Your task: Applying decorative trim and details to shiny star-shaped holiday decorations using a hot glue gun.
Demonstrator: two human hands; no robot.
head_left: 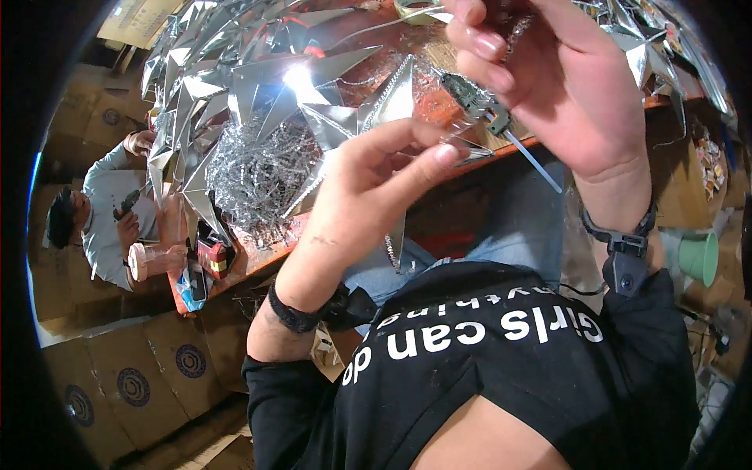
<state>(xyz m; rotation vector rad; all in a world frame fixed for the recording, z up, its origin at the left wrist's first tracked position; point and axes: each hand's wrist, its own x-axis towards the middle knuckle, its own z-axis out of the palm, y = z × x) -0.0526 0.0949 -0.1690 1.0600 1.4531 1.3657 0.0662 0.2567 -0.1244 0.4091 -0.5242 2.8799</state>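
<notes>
My left hand (384, 176) is closed in a pinch over the table's near edge, with a thin strand of silver tinsel (464, 125) at its thumb and forefinger. Higher up, my right hand (560, 86) curls its fingers around a bit of silver tinsel (518, 30). Between the hands lies a dark green glue gun (474, 98), a pale glue stick (535, 163) poking from its back toward me. Beside my left hand is a shiny silver star (395, 90), edged with tinsel and partly hidden by that hand. A tangled tinsel heap (254, 176) sits to the left.
Many folded silver stars (204, 86) cover the red table (262, 262). A co-worker (117, 207) at the left holds a glue gun (128, 204). A cup (139, 261), a phone (197, 286), a green bucket (699, 258) and cardboard boxes (141, 384) stand around.
</notes>
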